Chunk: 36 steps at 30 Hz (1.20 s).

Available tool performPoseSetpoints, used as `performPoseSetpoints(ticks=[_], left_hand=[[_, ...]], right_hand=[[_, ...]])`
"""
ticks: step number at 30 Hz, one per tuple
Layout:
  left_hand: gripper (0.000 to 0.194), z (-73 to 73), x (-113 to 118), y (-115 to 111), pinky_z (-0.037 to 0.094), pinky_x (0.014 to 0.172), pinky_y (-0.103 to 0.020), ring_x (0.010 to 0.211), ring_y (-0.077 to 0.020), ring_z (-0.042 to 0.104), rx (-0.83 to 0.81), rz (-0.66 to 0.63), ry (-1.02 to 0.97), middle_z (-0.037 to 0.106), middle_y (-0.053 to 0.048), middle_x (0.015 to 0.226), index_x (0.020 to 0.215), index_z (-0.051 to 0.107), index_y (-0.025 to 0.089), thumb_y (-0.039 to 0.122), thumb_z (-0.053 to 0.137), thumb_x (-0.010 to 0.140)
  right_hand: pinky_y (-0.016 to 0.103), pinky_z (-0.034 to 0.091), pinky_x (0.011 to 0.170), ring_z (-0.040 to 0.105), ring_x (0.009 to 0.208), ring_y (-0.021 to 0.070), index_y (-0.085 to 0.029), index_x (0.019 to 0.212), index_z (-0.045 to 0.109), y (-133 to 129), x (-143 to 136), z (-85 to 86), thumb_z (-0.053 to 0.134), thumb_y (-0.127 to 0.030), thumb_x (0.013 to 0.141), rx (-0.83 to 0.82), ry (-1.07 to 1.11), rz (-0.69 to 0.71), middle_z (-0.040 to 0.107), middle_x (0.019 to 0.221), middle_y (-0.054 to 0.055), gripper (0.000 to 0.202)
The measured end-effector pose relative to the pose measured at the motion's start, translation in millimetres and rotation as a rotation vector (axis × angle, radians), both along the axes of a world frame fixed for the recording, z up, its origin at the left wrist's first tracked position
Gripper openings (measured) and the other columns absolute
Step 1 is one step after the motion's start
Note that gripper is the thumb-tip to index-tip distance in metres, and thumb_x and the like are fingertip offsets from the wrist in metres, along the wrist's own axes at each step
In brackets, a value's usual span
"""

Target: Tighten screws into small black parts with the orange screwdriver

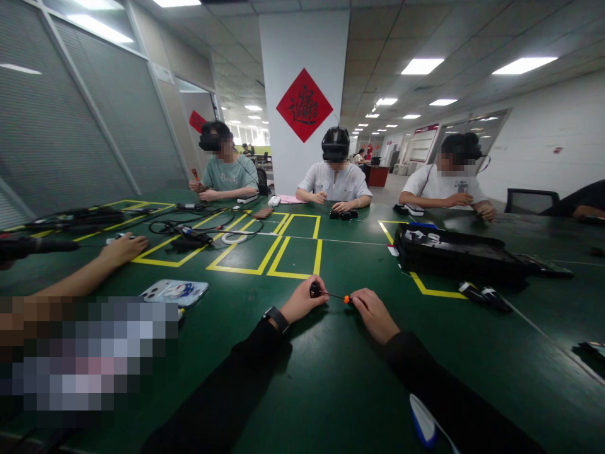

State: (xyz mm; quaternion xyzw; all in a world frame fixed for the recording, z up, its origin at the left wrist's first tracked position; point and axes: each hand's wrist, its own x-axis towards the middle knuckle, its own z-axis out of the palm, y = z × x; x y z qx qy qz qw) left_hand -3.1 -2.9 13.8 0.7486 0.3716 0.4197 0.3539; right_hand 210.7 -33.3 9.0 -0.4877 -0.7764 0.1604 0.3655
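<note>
A green worktop (331, 391) fills the scene, with a black tray (454, 261) farther off on the right and a flat patterned case (177, 292) on the left. Between them, the left hand (302, 299) and right hand (375, 314) face each other. The left fingers grip a black piece (315, 289); a thin rod (334, 295) runs rightward (tilting slightly) to an orange piece (347, 299), pinched by the right fingers.

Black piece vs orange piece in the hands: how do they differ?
Colour: the black piece is dark, the orange piece bright. Size: the black piece looks larger than the orange piece. Place: the black piece is in the left hand, the orange piece at the right hand. Shared: both are small.
</note>
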Motion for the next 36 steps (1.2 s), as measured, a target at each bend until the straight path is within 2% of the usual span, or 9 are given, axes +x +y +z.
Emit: performPoseSetpoints(ticks=[3,7,12,16,20,25,31,36], left_hand=[[0.019,-0.9,0.0,0.5,0.041,0.073,-0.026,0.073,-0.0116,0.053,-0.002,-0.001,-0.004,0.058,0.0,0.079,0.081,0.049,0.016,0.023,0.061,0.067],[0.02,-2.7,-0.1,1.9,0.041,0.072,-0.026,0.072,-0.0116,0.053,-0.003,0.01,-0.006,0.058,0.0,0.078,0.081,0.049,0.017,0.023,0.061,0.067],[0.02,-3.5,-0.1,2.8,0.041,0.072,-0.026,0.072,-0.0117,0.054,-0.002,0.003,-0.016,0.058,0.0,0.078,0.081,0.048,0.017,0.023,0.061,0.067],[0.02,-3.0,-0.2,2.6,0.041,0.073,-0.026,0.073,-0.0118,0.054,-0.008,-0.01,-0.022,0.058,0.0,0.078,0.081,0.048,0.017,0.022,0.061,0.067],[0.02,-1.0,0.1,0.8,0.042,0.073,-0.026,0.073,-0.0117,0.054,-0.012,-0.008,-0.022,0.058,0.0,0.078,0.081,0.048,0.016,0.022,0.061,0.067],[0.019,1.8,0.8,-1.8,0.042,0.073,-0.027,0.073,-0.0117,0.054,-0.015,0.004,-0.007,0.058,0.0,0.078,0.081,0.049,0.016,0.021,0.061,0.067],[0.02,1.9,1.2,-1.5,0.042,0.073,-0.027,0.072,-0.0115,0.054,-0.017,-0.011,-0.011,0.057,0.0,0.078,0.082,0.048,0.016,0.02,0.06,0.067],[0.019,1.7,1.2,-1.3,0.042,0.072,-0.027,0.072,-0.0114,0.054,-0.01,-0.015,-0.016,0.058,0.0,0.078,0.082,0.049,0.016,0.022,0.06,0.067]], right_hand=[[0.033,0.038,0.084,0.05,0.089,0.0175,-0.017,0.084,0.061,1.6,0.1,0.3,0.039,-0.024,0.084,0.023,-0.024,0.029,0.057,0.09,0.007,0.023],[0.033,0.039,0.082,0.05,0.089,0.0173,-0.018,0.088,0.058,1.6,0.6,-1.3,0.045,-0.022,0.08,0.037,-0.01,0.026,0.056,0.09,0.006,0.016],[0.031,0.041,0.077,0.052,0.083,0.0163,-0.018,0.091,0.055,-0.8,0.5,-2.3,0.051,-0.024,0.076,-0.016,0.02,0.008,0.057,0.089,0.004,0.017],[0.031,0.04,0.081,0.052,0.088,0.0163,-0.018,0.097,0.056,-0.4,0.0,-1.9,0.043,-0.027,0.082,-0.049,0.044,-0.005,0.058,0.094,0.005,0.022],[0.032,0.039,0.082,0.051,0.088,0.0168,-0.018,0.088,0.06,1.4,0.0,-1.4,0.034,-0.027,0.087,-0.014,-0.008,0.017,0.058,0.09,0.006,0.028],[0.032,0.039,0.08,0.051,0.085,0.0172,-0.018,0.086,0.059,-0.4,0.9,1.0,0.036,-0.027,0.086,-0.001,-0.034,0.023,0.058,0.087,0.006,0.025],[0.031,0.041,0.077,0.052,0.083,0.016,-0.018,0.091,0.054,-4.6,-0.1,2.2,0.05,-0.026,0.077,-0.047,0.024,0.015,0.057,0.089,0.004,0.016],[0.031,0.04,0.081,0.051,0.089,0.0162,-0.019,0.096,0.056,-2.5,0.1,0.9,0.04,-0.027,0.084,-0.05,0.018,0.03,0.058,0.093,0.005,0.021]])
